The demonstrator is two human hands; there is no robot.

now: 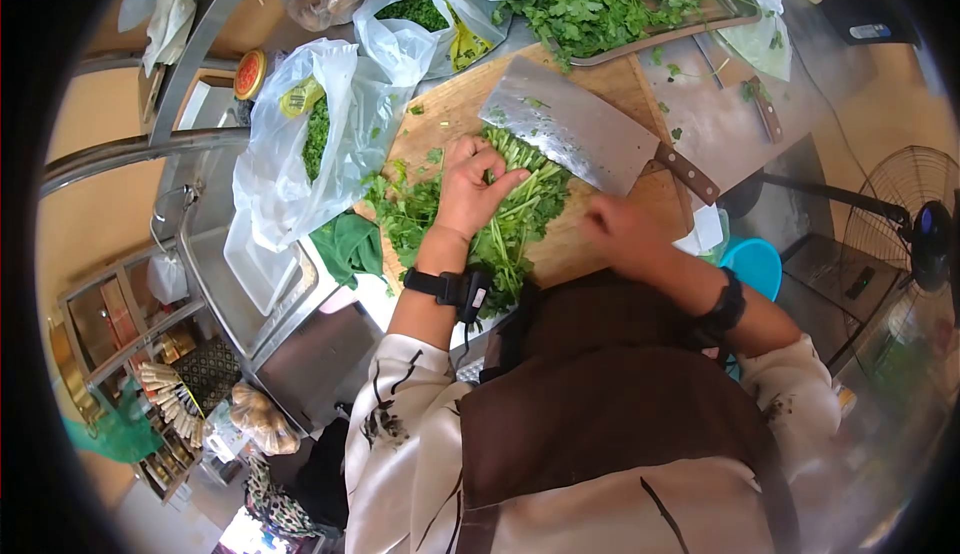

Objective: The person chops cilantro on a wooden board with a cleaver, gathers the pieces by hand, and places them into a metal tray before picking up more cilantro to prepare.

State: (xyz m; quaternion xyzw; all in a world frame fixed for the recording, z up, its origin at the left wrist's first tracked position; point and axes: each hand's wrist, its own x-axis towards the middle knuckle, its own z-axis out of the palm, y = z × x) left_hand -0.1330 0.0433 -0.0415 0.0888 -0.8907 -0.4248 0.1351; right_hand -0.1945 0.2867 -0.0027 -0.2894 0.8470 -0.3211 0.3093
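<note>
My left hand (474,186) is closed on a bunch of green herbs (518,216), which lies on the wooden cutting board (560,254). The cut stem ends sit beside the blade of a cleaver (580,122). That cleaver lies flat on the board, bits of green on its blade and its brown handle pointing right. Over the right part of the board, apart from the cleaver handle, is my right hand (612,229). Its fingers are curled and smeared by motion, and whether they hold anything cannot be made out.
Plastic bags (345,104) with chopped greens stand at the upper left. A tray (665,36) of leafy herbs is behind the board. A small knife (767,114) lies at the upper right. A green cloth (348,250), a turquoise bucket (752,267) and a fan (930,234) are around.
</note>
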